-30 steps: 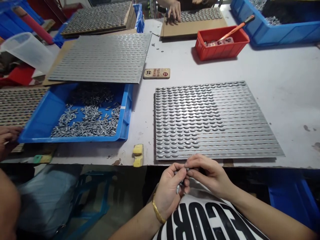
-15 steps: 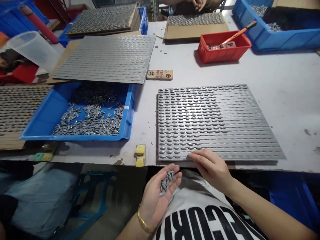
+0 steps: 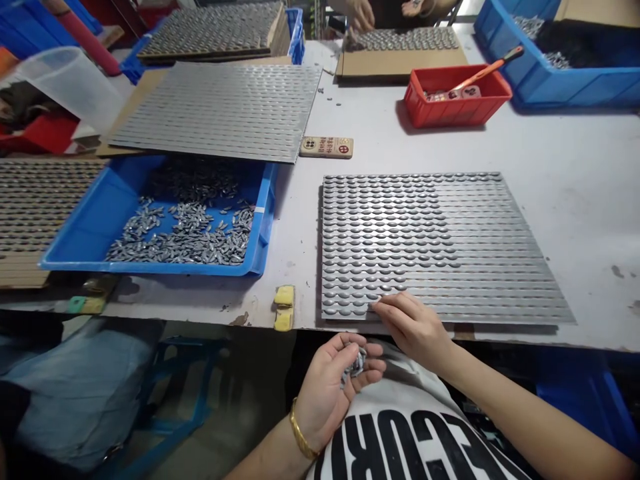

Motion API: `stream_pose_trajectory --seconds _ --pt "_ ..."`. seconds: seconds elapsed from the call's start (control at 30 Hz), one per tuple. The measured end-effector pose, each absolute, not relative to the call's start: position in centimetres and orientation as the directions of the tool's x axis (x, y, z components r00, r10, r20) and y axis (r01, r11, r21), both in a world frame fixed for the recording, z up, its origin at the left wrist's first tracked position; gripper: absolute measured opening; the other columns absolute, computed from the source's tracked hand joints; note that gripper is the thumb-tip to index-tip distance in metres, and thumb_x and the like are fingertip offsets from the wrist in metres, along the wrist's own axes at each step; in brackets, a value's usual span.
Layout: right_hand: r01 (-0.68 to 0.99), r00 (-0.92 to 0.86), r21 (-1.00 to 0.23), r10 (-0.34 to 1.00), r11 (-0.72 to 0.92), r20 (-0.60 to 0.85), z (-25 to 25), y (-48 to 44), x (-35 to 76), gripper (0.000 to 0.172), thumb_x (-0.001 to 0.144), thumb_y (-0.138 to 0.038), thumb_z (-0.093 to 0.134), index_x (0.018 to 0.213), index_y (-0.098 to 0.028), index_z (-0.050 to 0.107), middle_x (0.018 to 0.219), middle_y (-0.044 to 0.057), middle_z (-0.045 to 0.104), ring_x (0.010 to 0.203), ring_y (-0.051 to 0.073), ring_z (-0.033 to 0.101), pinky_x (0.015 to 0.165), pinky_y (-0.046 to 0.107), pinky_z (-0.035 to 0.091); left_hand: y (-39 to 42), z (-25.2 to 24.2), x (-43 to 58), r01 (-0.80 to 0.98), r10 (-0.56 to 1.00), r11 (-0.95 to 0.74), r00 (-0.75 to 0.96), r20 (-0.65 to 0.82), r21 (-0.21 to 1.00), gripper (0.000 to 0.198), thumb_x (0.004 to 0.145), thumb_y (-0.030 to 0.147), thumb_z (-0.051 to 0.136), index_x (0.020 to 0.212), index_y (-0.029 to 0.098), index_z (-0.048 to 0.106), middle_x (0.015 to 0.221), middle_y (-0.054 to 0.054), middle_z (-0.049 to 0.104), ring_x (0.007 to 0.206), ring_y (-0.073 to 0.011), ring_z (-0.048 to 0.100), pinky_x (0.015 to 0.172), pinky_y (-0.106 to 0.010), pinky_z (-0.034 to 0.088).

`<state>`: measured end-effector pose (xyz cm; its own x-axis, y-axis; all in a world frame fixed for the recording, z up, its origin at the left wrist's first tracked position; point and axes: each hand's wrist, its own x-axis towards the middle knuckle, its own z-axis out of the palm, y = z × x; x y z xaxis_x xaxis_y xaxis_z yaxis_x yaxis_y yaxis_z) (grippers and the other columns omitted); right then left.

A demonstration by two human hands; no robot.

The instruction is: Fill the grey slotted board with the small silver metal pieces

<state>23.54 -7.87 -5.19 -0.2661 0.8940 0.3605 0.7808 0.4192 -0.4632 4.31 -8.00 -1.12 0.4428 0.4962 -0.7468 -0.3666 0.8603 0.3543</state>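
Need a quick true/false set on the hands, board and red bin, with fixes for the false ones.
1. The left hand holds a cluster of grey pieces. True.
2. The right hand is at the near side of the metal board. True.
3. Every row of the board carries pieces from end to end. False: most rows carry them only toward the left.
4. An orange-handled tool leans in the red bin. True.
5. The right wrist is banded and the left is bare. False: a gold bracelet circles the left wrist.
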Motion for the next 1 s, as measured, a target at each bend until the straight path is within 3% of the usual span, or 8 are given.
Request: stream_pose_trajectory --seconds 0.2,0.47,0.57,0.67,0.77,1.0 --pt "0.81 -0.288 -0.416 0.898 0.413 0.332 -5.0 -7.7 23.4 0.03 0.086 -0.004 0.047 0.109 -0.017 0.06 0.096 0.009 0.063 0.083 0.019 0.054 0.07 0.031 0.05 -8.2 -1.5 4.6 -0.369 0.508 0.855 0.447 -0.737 0.366 0.018 0.083 0.022 0.063 0.096 0.01 0.061 0.08 -0.008 0.066 0.068 -0.013 0.063 0.065 -0.024 0.05" --pt "0.82 -0.313 -0.377 0.889 0.431 0.334 -5.0 -7.6 23.4 0.027 0.084 -0.001 0.048 0.104 -0.014 0.061 0.095 0.01 0.062 0.083 0.02 0.053 0.07 0.031 0.05 -7.8 -1.1 4.8 -0.399 0.513 0.846 0.425 -0.745 0.355 0.027 0.087 0.02 0.054 0.11 0.007 0.058 0.099 -0.016 0.068 0.083 -0.0203 0.067 0.081 -0.034 0.051" --pt "0.786 -0.268 -0.462 0.9 0.411 0.344 -4.3 -7.7 23.5 0.027 0.086 -0.003 0.048 0.106 -0.016 0.061 0.095 0.01 0.062 0.085 0.019 0.055 0.071 0.031 0.05 -7.9 -1.0 5.0 -0.398 0.528 0.838 0.415 -0.741 0.374 0.021 0.087 0.022 0.056 0.105 0.011 0.055 0.099 -0.015 0.069 0.083 -0.0208 0.067 0.08 -0.034 0.052" --pt "0.662 -0.227 -0.639 0.917 0.392 0.328 -2.9 -8.3 23.4 0.026 0.087 -0.008 0.051 0.11 -0.018 0.059 0.097 0.009 0.061 0.088 0.018 0.057 0.072 0.03 0.051 -8.1 -1.1 5.3 -0.414 0.549 0.824 0.415 -0.725 0.386 0.014 0.086 0.022 0.057 0.097 0.014 0.054 0.093 -0.012 0.069 0.082 -0.0193 0.066 0.079 -0.034 0.052" --pt "0.551 -0.296 -0.728 0.911 0.407 0.286 -1.7 -9.2 23.1 0.027 0.087 -0.013 0.055 0.113 -0.019 0.058 0.099 0.009 0.061 0.087 0.018 0.057 0.073 0.032 0.051 -8.1 -1.3 5.7 -0.456 0.585 0.796 0.413 -0.698 0.397 0.01 0.084 0.021 0.06 0.091 0.015 0.056 0.088 -0.006 0.066 0.078 -0.0141 0.062 0.08 -0.034 0.052" --pt "0.629 -0.399 -0.553 0.837 0.547 0.375 -1.9 -9.9 23.1 0.02 0.087 -0.008 0.051 0.101 -0.015 0.064 0.09 0.009 0.064 0.084 0.019 0.056 0.073 0.033 0.05 -8.1 -1.8 6.7 -0.475 0.606 0.782 0.434 -0.666 0.403 0.007 0.08 0.019 0.065 0.085 0.014 0.062 0.086 -0.004 0.062 0.082 -0.012 0.057 0.082 -0.03 0.049"
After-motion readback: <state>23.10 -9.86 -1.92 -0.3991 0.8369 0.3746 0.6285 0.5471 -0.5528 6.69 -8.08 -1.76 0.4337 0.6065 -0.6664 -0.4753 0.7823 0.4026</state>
